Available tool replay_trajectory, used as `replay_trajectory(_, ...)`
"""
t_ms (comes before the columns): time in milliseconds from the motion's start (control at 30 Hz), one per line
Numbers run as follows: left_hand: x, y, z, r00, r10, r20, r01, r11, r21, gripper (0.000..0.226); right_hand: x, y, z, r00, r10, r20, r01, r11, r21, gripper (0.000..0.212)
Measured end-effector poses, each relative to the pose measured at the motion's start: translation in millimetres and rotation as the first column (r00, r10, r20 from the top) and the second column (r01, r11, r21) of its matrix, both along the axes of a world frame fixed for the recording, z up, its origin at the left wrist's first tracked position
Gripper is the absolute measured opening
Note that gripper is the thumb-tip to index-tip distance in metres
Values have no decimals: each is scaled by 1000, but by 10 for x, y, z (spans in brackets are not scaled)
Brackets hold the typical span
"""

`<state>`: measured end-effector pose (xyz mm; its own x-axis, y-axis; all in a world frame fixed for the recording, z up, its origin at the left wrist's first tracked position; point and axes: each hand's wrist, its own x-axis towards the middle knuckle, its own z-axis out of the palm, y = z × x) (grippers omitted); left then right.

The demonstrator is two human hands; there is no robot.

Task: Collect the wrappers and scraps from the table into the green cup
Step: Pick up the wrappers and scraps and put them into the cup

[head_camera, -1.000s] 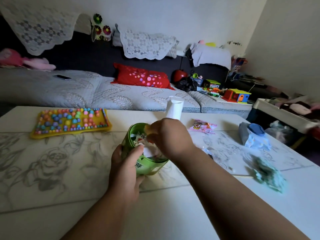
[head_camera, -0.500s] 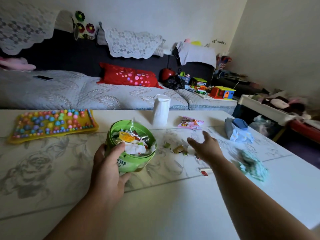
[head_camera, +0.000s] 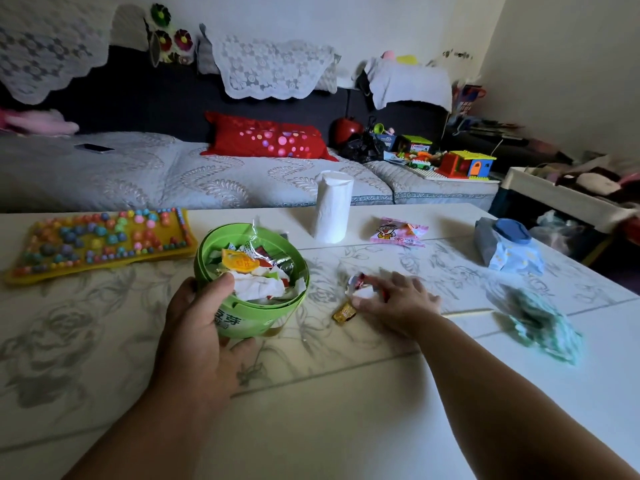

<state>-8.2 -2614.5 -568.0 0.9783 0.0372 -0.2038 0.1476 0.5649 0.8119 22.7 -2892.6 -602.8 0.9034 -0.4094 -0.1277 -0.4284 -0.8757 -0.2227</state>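
Head view: my left hand (head_camera: 201, 327) grips the green cup (head_camera: 252, 289), which is tilted toward me on the table (head_camera: 346, 410) and stuffed with wrappers (head_camera: 258, 271). My right hand (head_camera: 398, 303) lies fingers-down on a small pile of scraps (head_camera: 358, 282); its grip is blurred. A yellow wrapper (head_camera: 344, 312) lies just beside it.

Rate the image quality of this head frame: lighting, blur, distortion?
Head view: dim room light with the near table brightest; right hand and teal crumpled scrap motion-blurred; green cup and left hand fairly sharp; wide-angle lens bends the table edge and the walls.
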Motion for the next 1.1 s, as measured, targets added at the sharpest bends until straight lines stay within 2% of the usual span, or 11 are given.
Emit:
replay_trajectory(100, -1, 30, -22, 1000, -4, 20, 4, 1000, 15, 11, -65, 109, -16, 996, 91, 8, -90, 993, -71, 81)
replay_trajectory(233, -54, 42, 22, 997, -22, 76, 18, 999, 49, 18, -289, 312, -17, 986, 161, -32, -162, 986, -38, 87)
replay_trajectory(433, -222, 107, 228, 1000, -5, 27, 7, 998, -63, 9, -812, 986, 9, 956, 290, -38, -289, 957, 12, 84)
replay_trajectory(633, -395, 389, 338, 995, 74, 69, -70, 996, -55, 45, -1226, 1777, 47, 923, 384, -22, -382, 921, 79, 85)
replay_trajectory(833, -502, 651, 352, 990, 116, 74, -114, 993, -37, 45, -1407, 2240, 92, 904, 427, -23, -422, 899, 122, 86)
replay_trajectory(900, -521, 684, 349, 991, 107, 84, -105, 994, -33, 43, -1411, 2200, 154, 919, 387, 73, -394, 911, 124, 82)
replay_trajectory(967, -520, 703, 350, 991, 103, 88, -100, 994, -39, 44, -1390, 2002, 239, 929, 261, 261, -291, 953, 84, 79)
replay_trajectory(1033, -512, 697, 344, 992, 104, 78, -100, 994, -50, 43, -1339, 1640, 289, 898, 41, 439, -82, 994, 75, 66)
replay_trajectory(1100, -497, 664, 328, 992, 100, 72, -97, 994, -53, 43, -1292, 1157, 281, 867, -200, 456, 154, 979, 137, 56)
